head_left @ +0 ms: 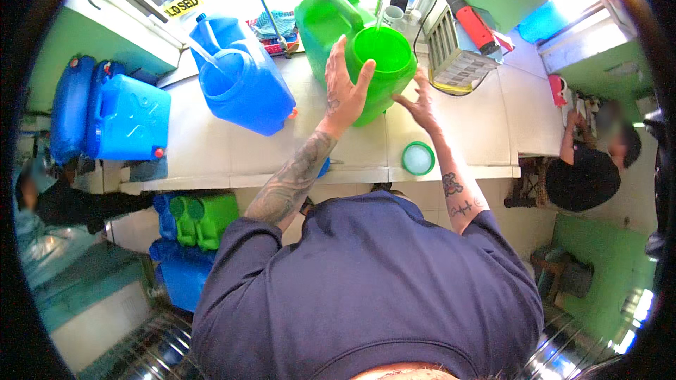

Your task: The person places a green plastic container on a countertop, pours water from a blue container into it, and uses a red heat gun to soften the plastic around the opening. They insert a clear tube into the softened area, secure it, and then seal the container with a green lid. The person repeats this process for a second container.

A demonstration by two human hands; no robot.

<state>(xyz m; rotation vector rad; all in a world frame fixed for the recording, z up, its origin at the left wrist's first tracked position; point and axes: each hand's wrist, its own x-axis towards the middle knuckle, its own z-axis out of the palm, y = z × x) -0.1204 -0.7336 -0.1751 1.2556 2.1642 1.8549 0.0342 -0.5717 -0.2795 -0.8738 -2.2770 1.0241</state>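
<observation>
A green plastic jug (pixel 384 91) with a wide round mouth stands uncapped on the counter in front of me, and a stream or tube runs down into its mouth. My left hand (pixel 345 88) lies along its left side, fingers stretched and thumb beside the rim. On the other side my right hand (pixel 422 104) is at the jug's wall with its fingers apart; whether the fingertips press on it I cannot tell. A round green-rimmed lid (pixel 418 158) with a pale inside lies near the front edge, by my right forearm.
A larger green jerrycan (pixel 324 24) stands behind. To the left are an open blue container (pixel 246 91) and blue jerrycans (pixel 134 118). A red power tool (pixel 470 21) rests on a box (pixel 454 56) at right. Other people work at both sides. More containers (pixel 204 219) sit below the counter.
</observation>
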